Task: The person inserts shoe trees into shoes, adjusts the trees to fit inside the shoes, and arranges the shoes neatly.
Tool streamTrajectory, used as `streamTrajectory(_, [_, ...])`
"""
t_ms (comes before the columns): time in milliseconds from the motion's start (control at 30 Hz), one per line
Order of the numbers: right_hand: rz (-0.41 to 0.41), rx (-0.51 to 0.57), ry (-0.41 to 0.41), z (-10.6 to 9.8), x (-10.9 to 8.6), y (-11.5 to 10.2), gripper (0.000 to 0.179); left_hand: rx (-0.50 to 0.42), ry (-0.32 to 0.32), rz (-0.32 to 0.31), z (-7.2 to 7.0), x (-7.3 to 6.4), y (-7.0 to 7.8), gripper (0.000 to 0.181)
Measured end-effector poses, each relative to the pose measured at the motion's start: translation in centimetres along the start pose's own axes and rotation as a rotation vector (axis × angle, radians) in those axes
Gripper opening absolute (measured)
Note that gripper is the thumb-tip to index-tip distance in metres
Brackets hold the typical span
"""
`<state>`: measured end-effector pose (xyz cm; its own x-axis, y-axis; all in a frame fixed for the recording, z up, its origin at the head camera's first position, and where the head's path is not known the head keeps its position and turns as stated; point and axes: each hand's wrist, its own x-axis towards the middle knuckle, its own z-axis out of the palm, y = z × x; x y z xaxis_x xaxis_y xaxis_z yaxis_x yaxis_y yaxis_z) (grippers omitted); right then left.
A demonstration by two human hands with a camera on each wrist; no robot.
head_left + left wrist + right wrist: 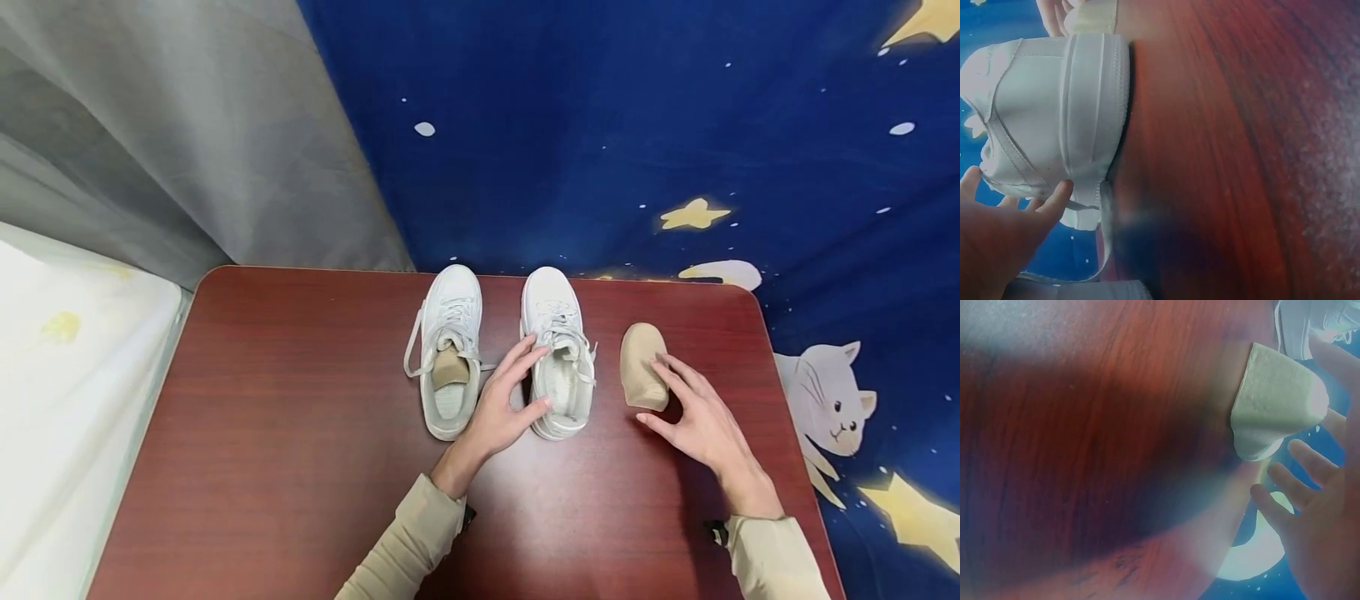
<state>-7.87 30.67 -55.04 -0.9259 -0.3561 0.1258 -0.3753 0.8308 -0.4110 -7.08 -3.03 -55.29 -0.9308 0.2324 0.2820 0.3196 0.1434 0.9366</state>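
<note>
Two white lace-up sneakers stand side by side, toes toward the far edge. The left sneaker (452, 292) has a beige shoe filler (450, 367) in its throat. My left hand (504, 412) is at the right sneaker (551, 292), fingers spread along its near-left side and thumb at the collar. In the left wrist view its fingertips meet the white upper (1035, 112). On the right lies a loose beige toe-shaped shoe filler (640, 358), rounded end away from me. My right hand (705, 421) has its fingertips at the filler's right side, fingers loosely extended and thumb apart near its lower end.
The sneakers and the loose filler stand on a reddish-brown wooden table (300, 433) with rounded far corners. Loose laces (413, 346) hang off the left sneaker. Behind the table hang a grey curtain (187, 150) and a blue starry curtain (562, 150).
</note>
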Motion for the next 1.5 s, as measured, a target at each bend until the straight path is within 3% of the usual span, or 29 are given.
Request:
streamTrajectory(100, [0.001, 0.018, 0.008, 0.2, 0.0, 0.1, 0.085, 0.000, 0.025, 0.027, 0.1, 0.2, 0.1, 0.058])
streamTrajectory(200, [0.001, 0.050, 0.021, 0.4, 0.0, 0.3, 0.084, -0.023, 0.044, 0.047, -0.2, 0.6, 1.3, 0.052])
streamTrajectory(433, [0.014, 0.125, 0.055, 1.1, -0.5, 0.8, 0.085, -0.042, 0.076, 0.065, 0.5, 0.8, -0.6, 0.051])
streamTrajectory(533, [0.019, 0.171, 0.073, 1.5, -0.6, 1.1, 0.084, -0.083, 0.079, 0.059, 0.3, 1.0, 0.8, 0.049])
streamTrajectory(633, [0.030, 0.212, 0.089, 1.7, -0.7, 1.3, 0.083, -0.124, 0.072, 0.047, 0.0, 1.1, 2.0, 0.046])
streamTrajectory(767, [0.049, 0.246, 0.094, 2.0, -0.7, 1.4, 0.080, -0.140, 0.060, 0.027, -0.1, 1.2, 2.5, 0.046])
streamTrajectory(1100, [0.125, 0.291, 0.109, 2.1, -0.7, 1.6, 0.073, -0.235, 0.033, 0.013, 0.1, 1.2, 2.2, 0.048])
streamTrajectory(1500, [0.146, 0.315, 0.158, 2.8, -0.4, 1.8, 0.071, -0.319, 0.016, -0.012, 0.0, 1.4, 2.0, 0.049])
